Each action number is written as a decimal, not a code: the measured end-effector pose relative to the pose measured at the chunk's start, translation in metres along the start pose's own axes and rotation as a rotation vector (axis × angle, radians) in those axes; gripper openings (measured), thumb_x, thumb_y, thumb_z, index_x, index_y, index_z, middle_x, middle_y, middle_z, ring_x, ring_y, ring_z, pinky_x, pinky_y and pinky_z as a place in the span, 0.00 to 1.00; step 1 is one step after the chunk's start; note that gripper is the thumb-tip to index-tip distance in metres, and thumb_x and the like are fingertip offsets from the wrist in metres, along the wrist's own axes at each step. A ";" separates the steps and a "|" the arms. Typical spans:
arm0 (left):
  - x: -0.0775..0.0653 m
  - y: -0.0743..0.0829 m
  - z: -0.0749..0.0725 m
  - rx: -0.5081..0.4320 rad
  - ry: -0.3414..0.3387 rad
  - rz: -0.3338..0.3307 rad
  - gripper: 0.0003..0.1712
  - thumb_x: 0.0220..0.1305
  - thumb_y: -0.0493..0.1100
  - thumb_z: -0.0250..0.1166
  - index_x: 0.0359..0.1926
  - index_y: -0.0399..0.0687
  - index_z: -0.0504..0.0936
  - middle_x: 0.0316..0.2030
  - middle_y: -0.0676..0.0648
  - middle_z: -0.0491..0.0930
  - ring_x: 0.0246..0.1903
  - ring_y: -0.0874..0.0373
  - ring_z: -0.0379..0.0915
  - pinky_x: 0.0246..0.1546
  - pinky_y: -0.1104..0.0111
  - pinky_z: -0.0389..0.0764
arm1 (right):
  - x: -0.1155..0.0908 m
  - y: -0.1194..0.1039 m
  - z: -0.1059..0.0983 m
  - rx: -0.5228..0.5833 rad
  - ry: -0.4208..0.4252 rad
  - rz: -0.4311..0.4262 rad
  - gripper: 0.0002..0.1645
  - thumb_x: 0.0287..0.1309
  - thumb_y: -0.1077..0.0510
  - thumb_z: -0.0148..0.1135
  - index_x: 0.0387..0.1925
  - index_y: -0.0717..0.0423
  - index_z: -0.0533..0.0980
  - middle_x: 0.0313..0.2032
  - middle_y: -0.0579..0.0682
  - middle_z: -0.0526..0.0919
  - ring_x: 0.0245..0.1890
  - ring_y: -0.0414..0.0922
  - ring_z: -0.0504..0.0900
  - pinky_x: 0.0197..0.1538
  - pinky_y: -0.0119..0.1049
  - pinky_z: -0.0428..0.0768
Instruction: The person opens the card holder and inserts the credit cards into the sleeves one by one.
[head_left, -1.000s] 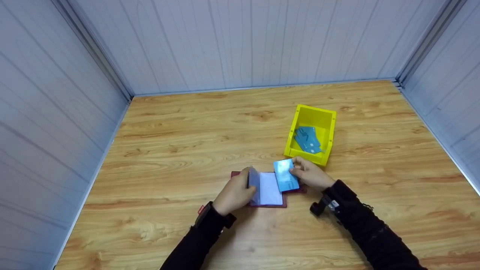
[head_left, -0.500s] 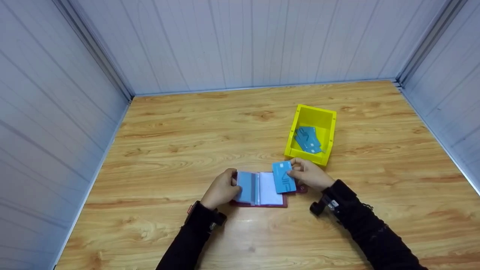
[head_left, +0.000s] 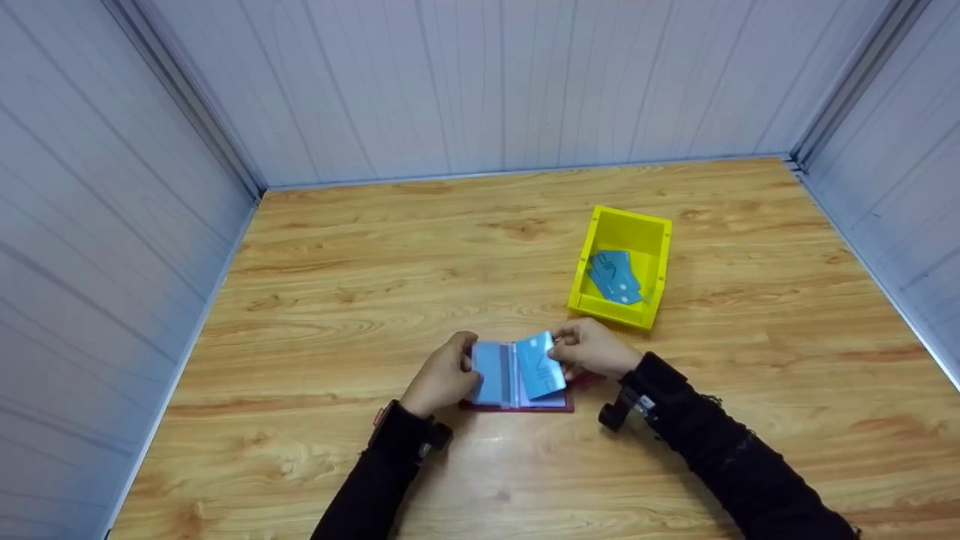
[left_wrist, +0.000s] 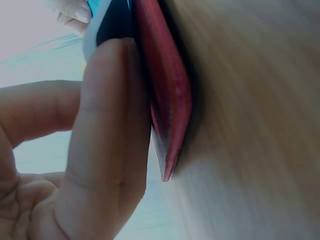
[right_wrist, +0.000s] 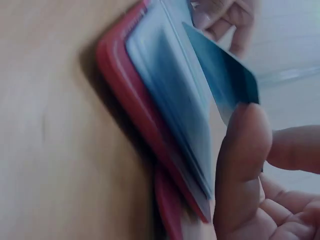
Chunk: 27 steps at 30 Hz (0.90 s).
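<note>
Over on the wooden table [head_left: 337, 300], your yellow box [head_left: 611, 315] sits beyond the red wallet [head_left: 495, 379], off to its right. The wallet's open, your left hand [head_left: 442, 377] pinching its left-hand leaves. Your right hand [head_left: 596, 349] is nearer the blue card [head_left: 538, 367], thumb and fingers clamped on its right long edge. From that grip, the card reaches left over the right-hand page, long axis running near to far, slightly askew; touching or not, I can't tell.

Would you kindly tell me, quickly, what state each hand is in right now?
Left hand: closed, holding the left side of the open red booklet.
Right hand: closed, pinching a blue card.
</note>
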<state>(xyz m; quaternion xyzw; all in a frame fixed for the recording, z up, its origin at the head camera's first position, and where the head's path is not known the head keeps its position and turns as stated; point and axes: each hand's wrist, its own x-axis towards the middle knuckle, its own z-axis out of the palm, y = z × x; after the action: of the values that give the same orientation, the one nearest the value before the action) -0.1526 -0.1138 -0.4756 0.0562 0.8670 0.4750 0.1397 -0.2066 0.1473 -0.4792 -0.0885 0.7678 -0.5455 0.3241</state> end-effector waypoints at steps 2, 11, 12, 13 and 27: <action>0.000 0.000 0.000 0.003 -0.007 -0.004 0.37 0.56 0.29 0.58 0.68 0.33 0.63 0.26 0.52 0.68 0.24 0.60 0.66 0.23 0.72 0.70 | 0.003 0.000 0.005 0.006 -0.015 0.003 0.22 0.62 0.65 0.58 0.56 0.72 0.69 0.27 0.48 0.81 0.19 0.37 0.78 0.27 0.29 0.82; 0.000 -0.002 0.000 -0.005 -0.024 -0.013 0.36 0.58 0.29 0.58 0.69 0.34 0.61 0.26 0.52 0.68 0.23 0.60 0.66 0.24 0.71 0.69 | 0.007 -0.002 0.017 0.001 -0.017 0.032 0.25 0.61 0.66 0.59 0.59 0.71 0.66 0.28 0.50 0.79 0.20 0.38 0.78 0.27 0.29 0.82; 0.000 -0.002 0.000 -0.006 -0.022 -0.013 0.36 0.57 0.28 0.58 0.69 0.33 0.61 0.26 0.52 0.68 0.23 0.60 0.66 0.23 0.71 0.69 | 0.007 -0.003 0.018 0.003 -0.012 0.031 0.25 0.61 0.66 0.59 0.58 0.71 0.66 0.29 0.50 0.79 0.20 0.38 0.79 0.27 0.29 0.83; 0.001 -0.002 0.000 -0.007 -0.020 -0.014 0.36 0.57 0.28 0.58 0.68 0.33 0.62 0.26 0.52 0.68 0.22 0.61 0.66 0.23 0.71 0.69 | 0.008 -0.004 0.018 0.003 -0.006 0.030 0.25 0.61 0.66 0.59 0.58 0.71 0.66 0.29 0.50 0.79 0.20 0.39 0.79 0.27 0.29 0.83; 0.002 -0.001 0.001 -0.006 0.012 -0.036 0.37 0.53 0.27 0.58 0.67 0.32 0.63 0.27 0.50 0.70 0.22 0.60 0.68 0.21 0.72 0.73 | 0.010 -0.008 0.032 0.038 0.083 -0.002 0.24 0.54 0.69 0.66 0.49 0.66 0.65 0.23 0.50 0.79 0.16 0.37 0.79 0.24 0.28 0.82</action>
<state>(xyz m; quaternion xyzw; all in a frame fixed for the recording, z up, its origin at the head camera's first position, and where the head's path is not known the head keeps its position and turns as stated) -0.1537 -0.1127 -0.4771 0.0372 0.8673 0.4753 0.1432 -0.1971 0.1141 -0.4826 -0.0606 0.7700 -0.5635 0.2932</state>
